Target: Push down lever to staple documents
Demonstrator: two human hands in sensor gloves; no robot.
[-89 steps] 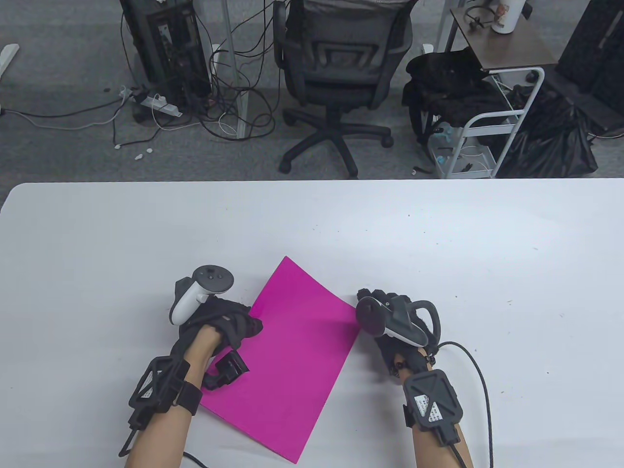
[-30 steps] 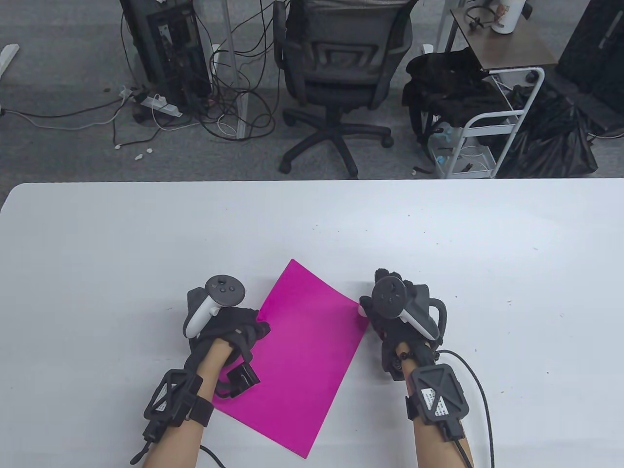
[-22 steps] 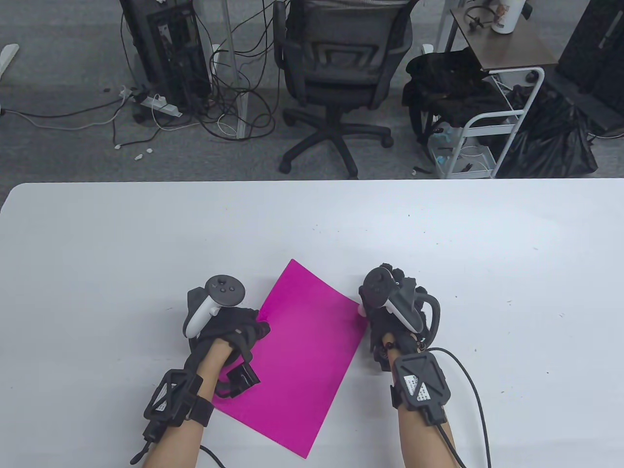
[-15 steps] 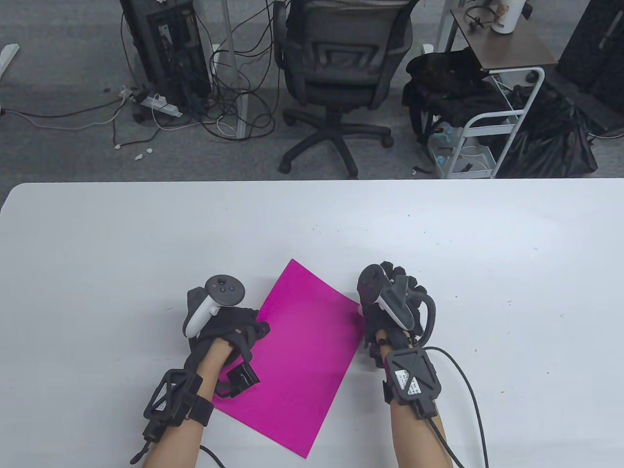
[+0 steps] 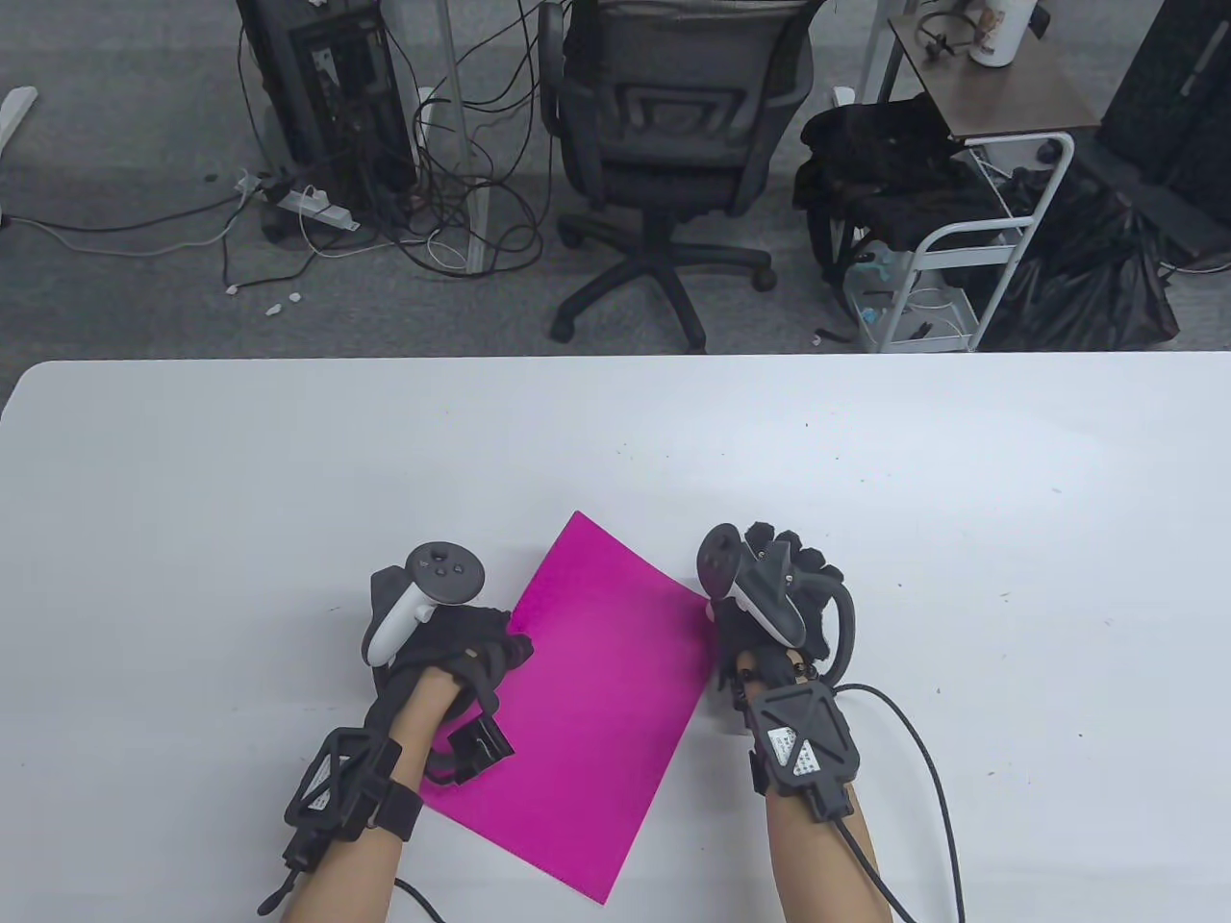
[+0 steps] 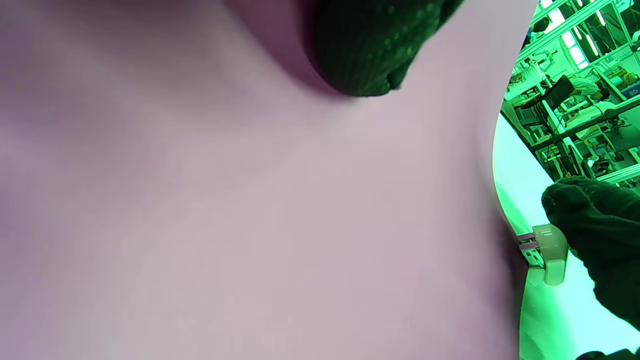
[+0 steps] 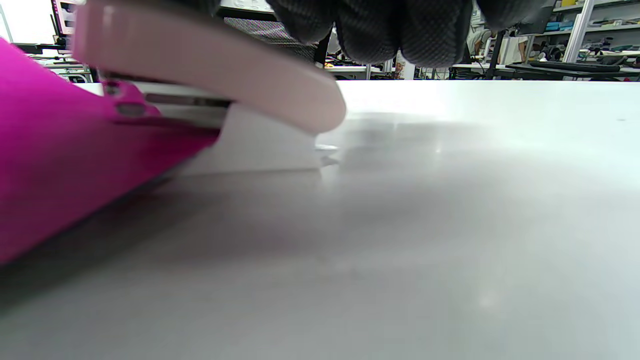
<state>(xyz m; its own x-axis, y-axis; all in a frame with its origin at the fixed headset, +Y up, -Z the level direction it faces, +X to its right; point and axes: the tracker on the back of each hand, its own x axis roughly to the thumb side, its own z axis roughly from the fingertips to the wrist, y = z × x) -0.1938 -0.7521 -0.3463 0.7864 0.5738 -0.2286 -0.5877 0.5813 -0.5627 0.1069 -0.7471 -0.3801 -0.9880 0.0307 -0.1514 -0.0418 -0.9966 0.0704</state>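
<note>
A magenta sheet of paper (image 5: 596, 692) lies tilted on the white table (image 5: 192, 500). A pale pink stapler (image 7: 210, 65) stands at the sheet's right corner, the paper's corner (image 7: 75, 150) tucked between its arm and base; in the table view only a sliver of the stapler (image 5: 711, 610) shows. My right hand (image 5: 769, 615) lies over the stapler, its fingers (image 7: 380, 30) curled on the top arm. My left hand (image 5: 452, 654) rests on the sheet's left edge, a fingertip (image 6: 365, 55) pressing the paper. The stapler (image 6: 547, 250) also shows in the left wrist view.
Beyond the table's far edge stand an office chair (image 5: 664, 144), a white cart (image 5: 962, 260), a computer tower (image 5: 327, 87) and floor cables. A black cable (image 5: 938, 769) trails from my right wrist across the table.
My right hand has rolled to the left over the stapler and its wrist has shifted left. The sheet and my left hand have stayed put during the last second.
</note>
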